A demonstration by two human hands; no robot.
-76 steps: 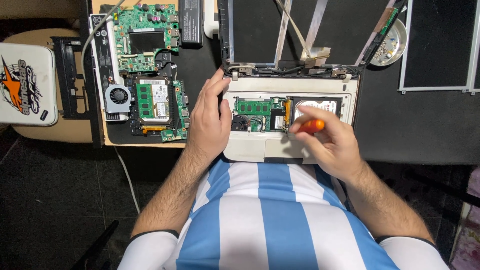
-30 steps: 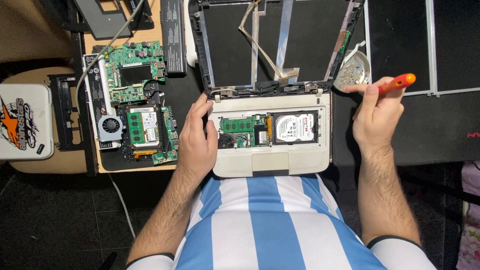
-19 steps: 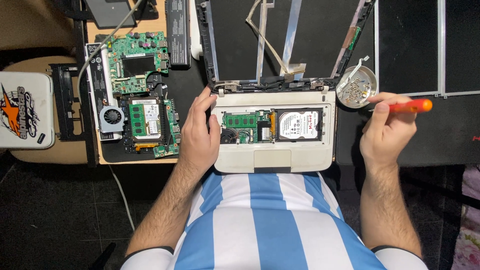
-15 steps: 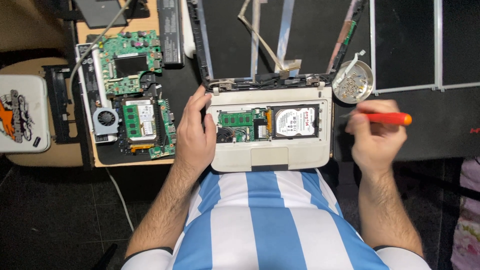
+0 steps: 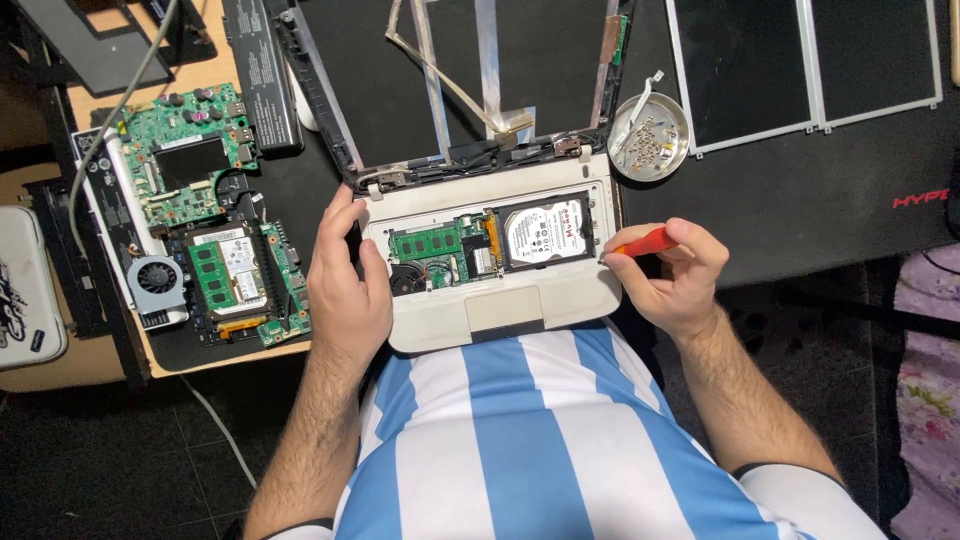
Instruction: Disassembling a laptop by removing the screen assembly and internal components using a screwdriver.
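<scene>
Head view showed your right hand (image 5: 672,275) had come back from the screw dish (image 5: 649,136), gripping the red screwdriver (image 5: 643,241) with its tip at the laptop (image 5: 500,300) edge beside the hard drive (image 5: 547,233); your left hand (image 5: 347,285) stayed pressed on the laptop's left side, steadying it for another screw

White round-cornered label (image 5: 546,232) covers the laptop's hard drive (image 5: 575,245).

Electronics repair bench, likely home-based: bare motherboard (image 5: 190,165) at upper left of the dark tabletop (image 5: 800,200), dish of screws (image 5: 650,136) upper right (beside removed screen panels (image 5: 800,65)), opened laptop (image 5: 490,255) at centre.
</scene>
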